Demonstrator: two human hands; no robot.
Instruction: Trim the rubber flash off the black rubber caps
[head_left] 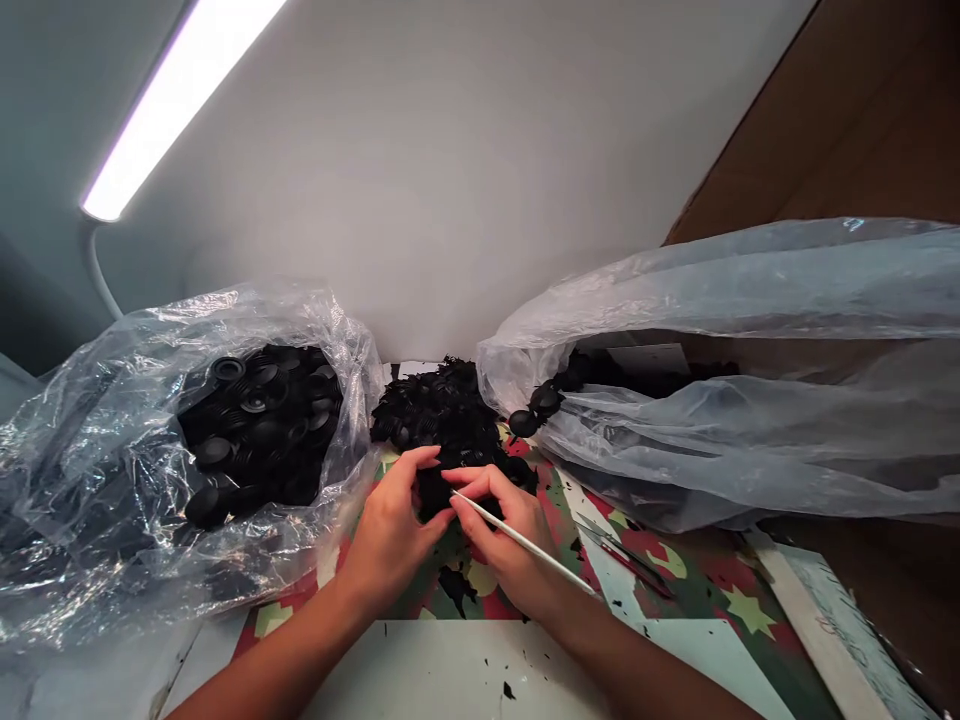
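My right hand point(506, 530) pinches a thin white stick point(536, 550), its tip pointing toward my left hand. My left hand point(397, 520) is curled, thumb and fingertips closed around a black part point(433, 492); the part's exact shape is hard to make out against the dark pile. Both hands nearly meet in front of a heap of black scraps and ring-like pieces point(435, 410). To the left, a clear plastic bag point(97, 470) gapes open over many round black rubber caps point(262, 420).
Another clear bag point(720, 440) lies at the right, black pieces point(544, 400) at its mouth. Tweezers point(626, 555) rest on the patterned red and green cover point(720, 570). Black crumbs dot a white sheet point(435, 670). A lamp point(180, 110) and cardboard point(825, 130) stand behind.
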